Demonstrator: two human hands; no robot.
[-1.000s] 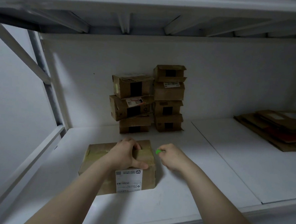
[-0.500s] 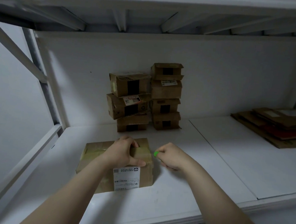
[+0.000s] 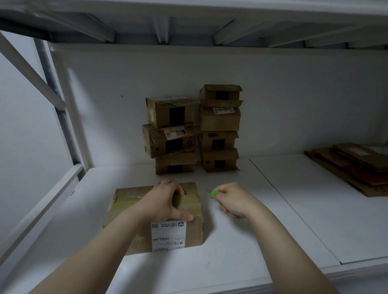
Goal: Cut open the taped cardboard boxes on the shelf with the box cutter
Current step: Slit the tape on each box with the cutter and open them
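The front box sits on the shelf near its front edge, with its shipping label facing the person. The left hand grips the box from above. Its fingers curl over the far top edge and the thumb lies along the near top edge. This grip likely serves to hold the box steady against the pull of a cut.

The right hand hovers just beside the right end of the box and does not touch it. Its fingers are curled around the box cutter, so only the green front end shows, pointing toward the box. Whether the blade is extended is too small to tell. The cutter is level with the box top, which suits an entry into the tape that runs across the top.

The tape on the front box appears uncut, so the cut is judged not yet begun.

The stacked boxes stand in two columns against the back wall, well apart from both hands. Flattened cardboard lies at the far right of the shelf.
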